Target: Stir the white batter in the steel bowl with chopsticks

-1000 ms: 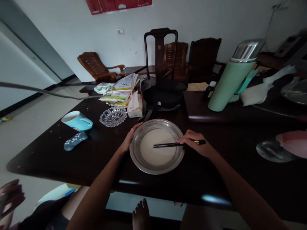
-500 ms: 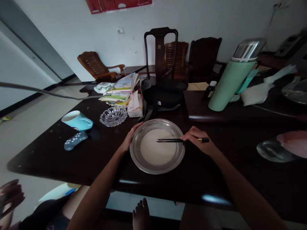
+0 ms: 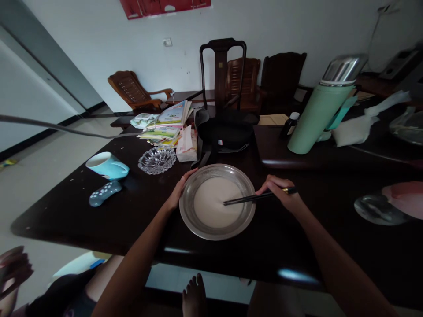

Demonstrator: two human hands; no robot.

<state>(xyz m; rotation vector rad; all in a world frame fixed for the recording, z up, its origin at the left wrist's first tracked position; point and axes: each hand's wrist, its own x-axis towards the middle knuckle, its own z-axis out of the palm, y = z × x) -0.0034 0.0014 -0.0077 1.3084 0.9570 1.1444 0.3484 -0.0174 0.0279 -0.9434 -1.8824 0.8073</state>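
Observation:
A wide metal bowl (image 3: 188, 219) stands on the dark table, with a pale, milky liquid (image 3: 211, 207) in it. My left hand (image 3: 178, 191) is curled against the bowl's left rim, its fingers partly hidden along the outer side. In my right hand (image 3: 280, 192), just past the right rim, dark chopsticks (image 3: 246, 199) are gripped near their gold-banded ends. They slant over the rim, and their tips dip into the liquid near the middle of the bowl.
Left on the table are a light-blue mug (image 3: 107, 166), a grey game controller (image 3: 105, 193) and a glass dish (image 3: 157, 160). Behind the bowl lie a tissue box (image 3: 187, 149), books (image 3: 170, 121) and a black bag (image 3: 226, 132). A green thermos (image 3: 319, 112) stands right. Another person's hand (image 3: 15, 268) shows lower left.
My right hand has moved slightly right with the chopsticks. Their tips have shifted toward me and right in the liquid, and the sticks slant more. My left hand stays on the bowl.

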